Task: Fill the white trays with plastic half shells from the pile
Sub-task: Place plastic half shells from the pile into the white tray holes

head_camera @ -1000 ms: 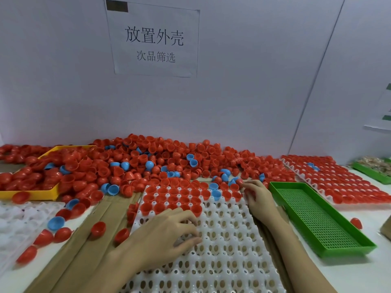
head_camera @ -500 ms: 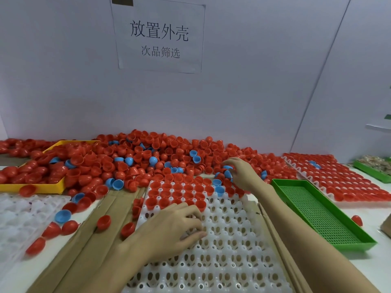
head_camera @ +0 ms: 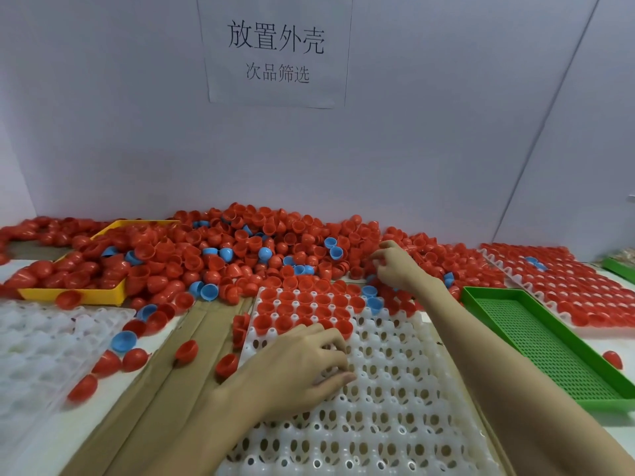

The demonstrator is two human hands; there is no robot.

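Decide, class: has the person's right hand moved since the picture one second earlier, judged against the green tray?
Yes. The right hand has gone away from the green tray, off the white tray, and farther back into the pile of shells.

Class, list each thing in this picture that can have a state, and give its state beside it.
Middle white tray: far rows filled, the rest empty.
Right white tray: full.
Green tray: empty.
Yellow tray: heaped with shells.
Left hand: resting on the middle tray.
Right hand: reaching into the pile.
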